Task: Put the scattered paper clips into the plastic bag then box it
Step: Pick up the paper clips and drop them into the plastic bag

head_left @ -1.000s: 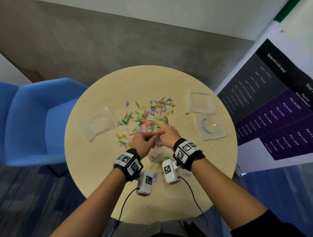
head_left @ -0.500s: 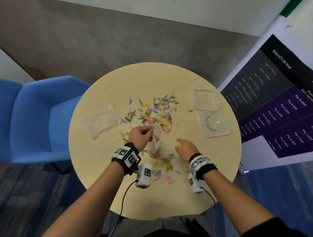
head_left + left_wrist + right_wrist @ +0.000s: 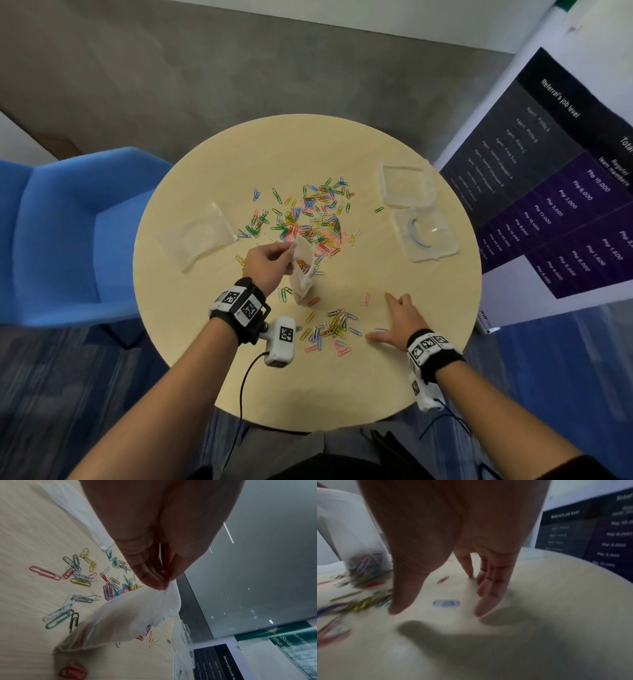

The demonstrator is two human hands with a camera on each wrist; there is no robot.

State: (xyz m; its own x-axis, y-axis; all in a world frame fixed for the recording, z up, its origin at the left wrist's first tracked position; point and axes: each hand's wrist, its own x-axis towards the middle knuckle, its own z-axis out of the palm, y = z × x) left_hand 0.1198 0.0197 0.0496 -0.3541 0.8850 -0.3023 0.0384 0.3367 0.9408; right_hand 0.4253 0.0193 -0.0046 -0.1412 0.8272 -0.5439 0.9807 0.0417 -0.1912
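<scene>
My left hand (image 3: 270, 262) pinches the top rim of a small clear plastic bag (image 3: 303, 270) that stands on the round table (image 3: 212, 359), with several coloured clips in its bottom. The left wrist view shows thumb and fingers closed on the bag's edge (image 3: 169, 588). A big scatter of coloured paper clips (image 3: 308, 219) lies beyond the bag, and a smaller cluster (image 3: 330, 327) lies nearer me. My right hand (image 3: 394, 320) is spread flat and low over the table, right of that cluster, above a blue clip (image 3: 446, 603). It holds nothing.
A second flat plastic bag (image 3: 198, 236) lies at the table's left. A clear plastic box (image 3: 407, 186) and its open lid half (image 3: 424, 234) sit at the right. A blue chair (image 3: 61, 233) stands left, a printed banner (image 3: 555, 192) right.
Both hands were together at the bag's mouth. The right hand has left the bag, swung right and toward me, and spread open over the table. The left hand keeps hold of the bag.
</scene>
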